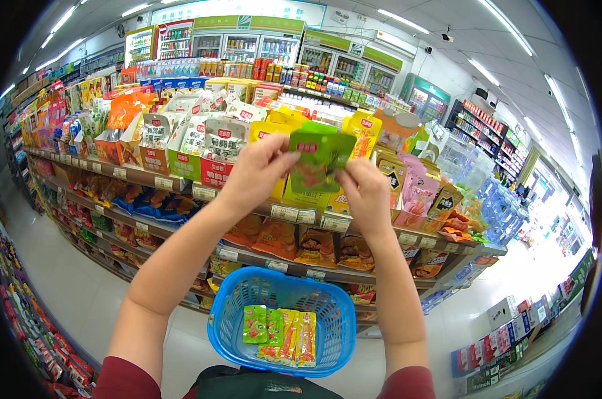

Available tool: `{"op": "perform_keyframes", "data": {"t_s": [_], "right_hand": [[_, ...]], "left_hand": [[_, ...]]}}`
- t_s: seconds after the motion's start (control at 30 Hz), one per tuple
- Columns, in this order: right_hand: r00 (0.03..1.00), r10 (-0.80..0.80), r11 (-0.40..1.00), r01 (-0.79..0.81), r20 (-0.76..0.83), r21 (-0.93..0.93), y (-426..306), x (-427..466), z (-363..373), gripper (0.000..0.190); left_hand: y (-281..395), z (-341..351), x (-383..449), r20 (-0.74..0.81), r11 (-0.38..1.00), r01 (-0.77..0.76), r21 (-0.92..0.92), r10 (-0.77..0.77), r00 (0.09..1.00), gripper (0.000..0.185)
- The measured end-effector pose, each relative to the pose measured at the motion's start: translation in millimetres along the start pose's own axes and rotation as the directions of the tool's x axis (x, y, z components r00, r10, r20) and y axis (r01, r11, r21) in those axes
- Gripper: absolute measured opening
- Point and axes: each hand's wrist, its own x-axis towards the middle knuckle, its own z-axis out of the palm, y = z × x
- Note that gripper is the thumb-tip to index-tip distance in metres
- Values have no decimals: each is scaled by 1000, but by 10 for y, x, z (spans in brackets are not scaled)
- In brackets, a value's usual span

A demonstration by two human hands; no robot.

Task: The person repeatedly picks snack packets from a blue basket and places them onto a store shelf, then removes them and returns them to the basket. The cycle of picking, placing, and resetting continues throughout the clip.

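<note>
Between my two hands is a green snack pouch (pixel 317 162), raised in front of the top shelf. My left hand (pixel 261 172) pinches its left edge between thumb and fingers. At its lower right edge, my right hand (pixel 365 189) grips it. Behind the pouch stands an open green display box (pixel 306 198), partly hidden, beside a yellow display box of yellow packets (pixel 365 128). Below my arms is a blue plastic basket (pixel 220 319) with slotted walls. In it lie two green pouches (pixel 255 324) next to several long yellow sachets (pixel 307 339).
The shelf's front edge (pixel 266 207) carries price tags. White pouches (pixel 226 137) in boxes stand left of my hands, with pink pouches (pixel 416 192) to the right. Orange snack bags (pixel 276 238) fill a lower shelf. Stacked cartons (pixel 495 344) stand at lower right.
</note>
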Motion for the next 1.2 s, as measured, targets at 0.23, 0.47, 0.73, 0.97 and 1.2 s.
{"op": "perform_keyframes", "data": {"t_s": [0.23,0.47,0.73,0.97,1.2], "right_hand": [[998,15,999,-13,-57,31,273,167,252,13],[995,87,996,-88,-58,-20,359,56,354,15],[988,149,966,-136,42,-219,488,-149,433,16],[985,163,974,-170,-56,-153,217,-336,220,14],[712,379,909,-407,591,-91,231,-1524,547,19]], "left_hand": [[-247,-42,375,-18,999,-28,29,29,999,11],[-479,-25,433,73,996,77,45,-80,994,9],[-705,80,348,124,928,191,321,-241,963,12],[-400,223,-275,-117,996,36,78,-27,993,29],[-1041,598,-1461,608,876,368,312,-482,631,21]]}}
